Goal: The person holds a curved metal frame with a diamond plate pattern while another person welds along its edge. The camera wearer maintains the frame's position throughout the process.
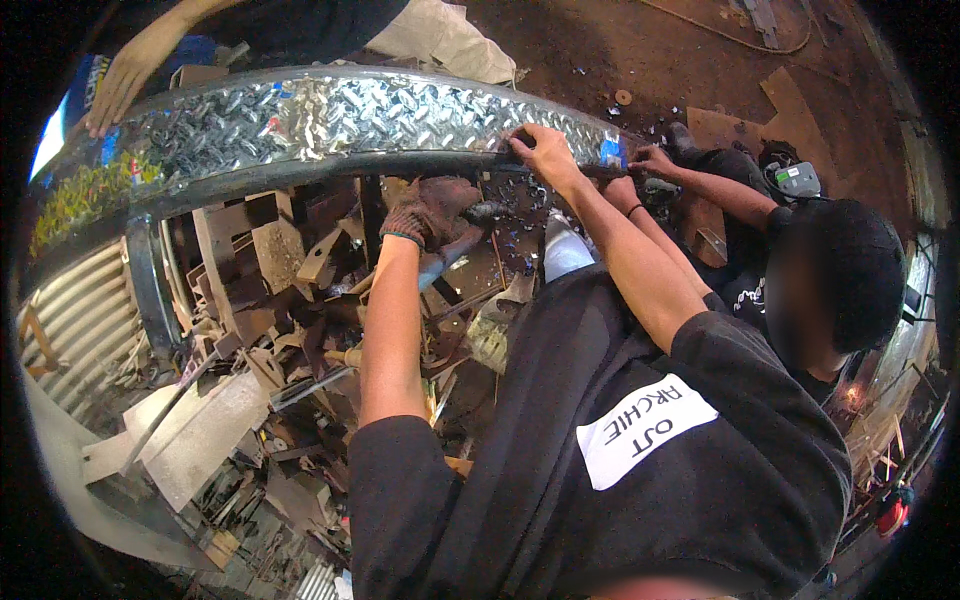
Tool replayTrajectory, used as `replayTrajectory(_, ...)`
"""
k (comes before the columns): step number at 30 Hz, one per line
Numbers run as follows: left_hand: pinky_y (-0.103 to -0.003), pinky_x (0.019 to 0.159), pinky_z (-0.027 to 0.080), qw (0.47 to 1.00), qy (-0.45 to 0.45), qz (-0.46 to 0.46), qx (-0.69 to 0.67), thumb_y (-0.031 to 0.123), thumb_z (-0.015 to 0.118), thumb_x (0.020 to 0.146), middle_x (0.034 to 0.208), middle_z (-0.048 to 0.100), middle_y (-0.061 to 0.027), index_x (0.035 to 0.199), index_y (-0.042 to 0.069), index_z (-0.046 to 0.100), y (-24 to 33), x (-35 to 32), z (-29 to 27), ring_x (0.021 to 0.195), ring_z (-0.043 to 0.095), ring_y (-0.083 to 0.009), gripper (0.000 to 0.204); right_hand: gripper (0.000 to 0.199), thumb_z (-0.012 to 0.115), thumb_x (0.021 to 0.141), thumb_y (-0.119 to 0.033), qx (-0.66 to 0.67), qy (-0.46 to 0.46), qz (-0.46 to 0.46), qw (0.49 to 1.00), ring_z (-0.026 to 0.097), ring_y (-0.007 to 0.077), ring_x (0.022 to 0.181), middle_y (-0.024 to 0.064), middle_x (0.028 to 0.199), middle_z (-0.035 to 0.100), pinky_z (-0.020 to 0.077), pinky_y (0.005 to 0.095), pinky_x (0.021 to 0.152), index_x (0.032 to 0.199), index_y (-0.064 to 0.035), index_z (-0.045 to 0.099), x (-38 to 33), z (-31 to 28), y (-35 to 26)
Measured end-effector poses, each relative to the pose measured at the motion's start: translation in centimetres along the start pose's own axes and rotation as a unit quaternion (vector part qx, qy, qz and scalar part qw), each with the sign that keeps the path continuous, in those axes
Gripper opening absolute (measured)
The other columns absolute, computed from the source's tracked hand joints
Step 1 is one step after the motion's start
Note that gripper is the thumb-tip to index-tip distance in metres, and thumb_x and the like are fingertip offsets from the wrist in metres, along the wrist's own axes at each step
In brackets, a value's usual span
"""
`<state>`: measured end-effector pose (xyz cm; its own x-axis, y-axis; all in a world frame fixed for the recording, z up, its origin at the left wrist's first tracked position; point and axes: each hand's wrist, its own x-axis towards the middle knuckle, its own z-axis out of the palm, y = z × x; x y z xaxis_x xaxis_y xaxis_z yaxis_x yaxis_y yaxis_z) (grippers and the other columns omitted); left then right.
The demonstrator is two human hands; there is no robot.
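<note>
Obs., head view, 1 frame.

- Tread plate [300,120]: shiny, diamond-pattern sheet metal. Long axis runs left to right across the top of the view (the bow is lens bend). It lies on a dark steel rail [300,170] that follows its near edge.
- Right hand [545,150]: bare, on the plate's near edge, toward its right end. Fingers pressed together and bent over the edge. Thumb hidden, so I cannot tell whether it clamps from below.
- Left hand [430,212]: in a brown knit glove, just below the rail and apart from the plate. Fingers curled closed around a dark piece [485,212]; its kind is unclear.
- Relation: the plate lies ahead of and above both hands. The right touches it; the left is near but under it.
- 2 other people: 1 hand [115,85] on the plate's far left, 1 hand [655,160] just right of the right hand.
- Scrap metal [250,330] is heaped on the floor below.
</note>
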<state>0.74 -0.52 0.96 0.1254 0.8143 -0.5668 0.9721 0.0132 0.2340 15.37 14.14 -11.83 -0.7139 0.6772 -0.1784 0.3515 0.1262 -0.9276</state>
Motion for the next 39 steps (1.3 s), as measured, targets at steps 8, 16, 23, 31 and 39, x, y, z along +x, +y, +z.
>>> replayTrajectory(8,-0.042,0.088,0.049,1.000,-0.014,0.004,-0.013,0.034,0.071,0.071,0.102,0.062,-0.0103,0.095,0.009,0.062,-0.2,0.1,0.1,0.104,0.059,-0.0289,0.036,0.025,0.068,0.081,-0.024,-0.075,0.011,-0.099,0.992,0.060,0.0407,0.083,0.0214,0.085,0.063,0.0476,0.0447,0.072,0.085,-0.0001,0.061,0.1,0.2,-0.1)
replayTrajectory(16,-0.042,0.085,0.050,0.999,0.026,0.027,0.002,0.037,0.073,0.069,0.100,0.062,-0.0097,0.094,0.011,0.060,-0.6,0.1,0.7,0.103,0.060,-0.0281,0.038,0.027,0.068,0.082,-0.026,-0.063,0.035,-0.079,0.994,0.061,0.0409,0.082,0.0227,0.082,0.063,0.0474,0.0444,0.069,0.084,0.0004,0.061,0.3,0.6,-0.1)
replayTrajectory(23,-0.041,0.085,0.051,1.000,0.013,0.019,0.020,0.034,0.074,0.068,0.100,0.063,-0.0094,0.093,0.011,0.061,-0.5,0.4,1.0,0.101,0.061,-0.0289,0.036,0.032,0.067,0.082,-0.030,-0.070,-0.013,-0.114,0.991,0.060,0.0426,0.081,0.0231,0.082,0.063,0.0474,0.0457,0.069,0.083,0.0010,0.061,0.7,-0.5,0.1)
replayTrajectory(31,-0.041,0.087,0.049,1.000,-0.005,0.025,-0.001,0.030,0.072,0.069,0.103,0.062,-0.0101,0.093,0.012,0.062,-0.9,0.7,1.0,0.104,0.060,-0.0285,0.032,0.030,0.067,0.083,-0.029,-0.055,0.006,-0.055,0.997,0.060,0.0419,0.084,0.0235,0.084,0.064,0.0472,0.0460,0.073,0.085,0.0009,0.062,0.8,-0.2,0.1)
replayTrajectory(39,-0.040,0.090,0.049,1.000,-0.019,0.008,0.006,0.024,0.072,0.068,0.105,0.062,-0.0088,0.096,0.012,0.062,-0.7,0.7,0.9,0.105,0.060,-0.0272,0.032,0.022,0.066,0.082,-0.021,-0.081,0.023,-0.076,0.994,0.065,0.0316,0.086,0.0153,0.092,0.068,0.0505,0.0374,0.077,0.094,-0.0026,0.067,-0.1,0.1,0.6)
